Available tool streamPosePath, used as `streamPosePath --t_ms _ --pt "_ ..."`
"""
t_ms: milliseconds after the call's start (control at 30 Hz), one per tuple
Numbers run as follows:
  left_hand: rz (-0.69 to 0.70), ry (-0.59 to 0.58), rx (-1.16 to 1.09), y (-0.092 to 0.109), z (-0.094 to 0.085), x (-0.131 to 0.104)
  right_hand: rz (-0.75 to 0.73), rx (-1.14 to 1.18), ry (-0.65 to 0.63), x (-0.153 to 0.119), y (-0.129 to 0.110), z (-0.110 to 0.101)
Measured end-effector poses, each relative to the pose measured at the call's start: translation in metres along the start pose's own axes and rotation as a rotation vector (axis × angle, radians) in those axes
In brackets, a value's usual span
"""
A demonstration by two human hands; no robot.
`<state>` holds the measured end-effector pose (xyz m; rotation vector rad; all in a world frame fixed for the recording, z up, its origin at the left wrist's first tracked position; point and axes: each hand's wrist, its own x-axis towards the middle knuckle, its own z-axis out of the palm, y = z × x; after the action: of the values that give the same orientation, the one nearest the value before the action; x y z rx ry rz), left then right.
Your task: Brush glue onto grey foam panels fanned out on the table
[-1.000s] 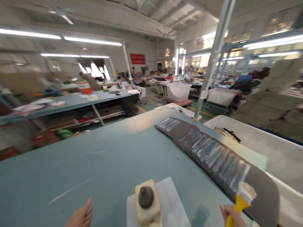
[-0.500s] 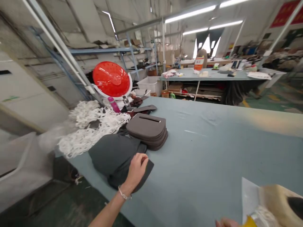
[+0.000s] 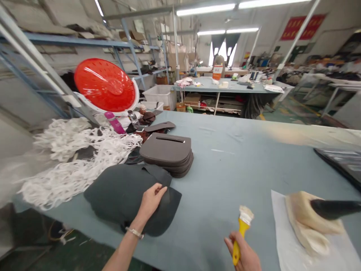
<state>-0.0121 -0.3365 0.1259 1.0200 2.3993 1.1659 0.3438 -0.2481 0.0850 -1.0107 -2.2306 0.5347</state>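
My right hand (image 3: 244, 253) grips a paintbrush (image 3: 242, 231) with a yellow handle, its pale bristles pointing up and away over the table. With fingers and thumb pinched, my left hand (image 3: 153, 199) holds a dark grey fabric piece (image 3: 121, 192) near its right end. This piece lies loosely folded at the table's left edge. Just behind it is a stack of brown-grey rounded panels (image 3: 169, 148), the top one with a long slot. To the right of the brush, a cream-coloured container (image 3: 300, 210) with a black tube-like part (image 3: 335, 209) rests on a white sheet (image 3: 282, 241).
White stringy material (image 3: 70, 177) heaps along the left side of the blue-grey table (image 3: 225, 180). Behind it are a pink bottle (image 3: 114, 122) and a big red round lid (image 3: 105, 86). A dark flat item (image 3: 341, 165) lies at the right edge. Another table (image 3: 225, 86) stands beyond.
The view has turned right. My right hand has come up into view with the brush over the table. My left hand stays at the grey fabric, which has shifted and spread a little.
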Motion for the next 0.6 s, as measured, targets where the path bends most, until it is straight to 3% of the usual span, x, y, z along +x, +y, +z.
streamPosePath --t_ms 133,233,300,433,500,600 --pt "0.061 -0.12 -0.147 0.044 0.095 0.004 -0.002 -0.052 0.035 0.009 0.002 -0.014" --pt "0.146 -0.281 -0.182 0.078 0.165 0.0 0.092 -0.071 0.039 0.015 0.012 -0.028" --pt "0.214 -0.378 -0.185 0.092 0.201 -0.008 0.175 -0.048 0.085 0.013 0.027 -0.041" --pt "0.32 -0.409 -0.101 0.083 0.244 -0.031 0.327 0.028 0.294 -0.004 0.068 -0.077" --pt "0.448 -0.349 0.015 0.067 0.257 -0.042 0.459 0.039 0.429 -0.015 0.089 -0.099" --pt "0.681 -0.23 0.195 0.047 0.276 -0.049 0.769 0.024 0.588 -0.026 0.115 -0.133"
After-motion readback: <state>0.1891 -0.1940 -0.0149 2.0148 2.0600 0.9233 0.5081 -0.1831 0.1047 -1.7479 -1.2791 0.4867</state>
